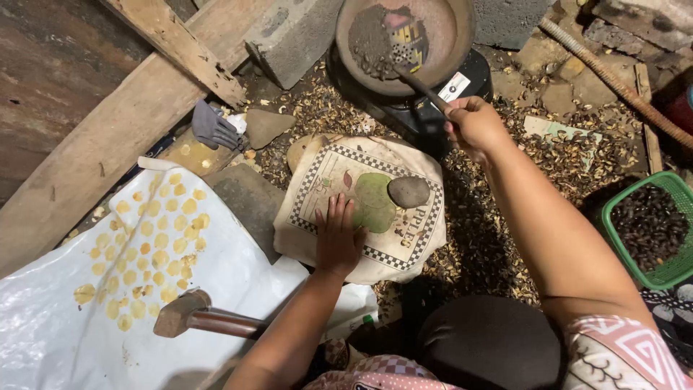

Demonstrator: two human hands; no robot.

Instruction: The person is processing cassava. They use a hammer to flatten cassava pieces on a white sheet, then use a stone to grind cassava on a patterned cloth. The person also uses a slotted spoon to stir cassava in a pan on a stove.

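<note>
On dirt floor strewn with husks: right hand [473, 123] gripping slotted ladle [408, 61], stirring dark sandy mass in round pan [462, 36] on burner. Left hand [337, 235] open, flat on checkered cloth [404, 249] beside smooth grey stone [408, 191]. Many flattened yellow discs [148, 238] already laid on white plastic sheet [43, 318]; green basket [682, 191] of dark seeds remains. Wooden mallet [191, 314] idle.

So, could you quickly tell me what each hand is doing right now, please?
Left hand: open, flat on the printed cloth.
Right hand: closed on the handle of the slotted ladle in the pan.
</note>
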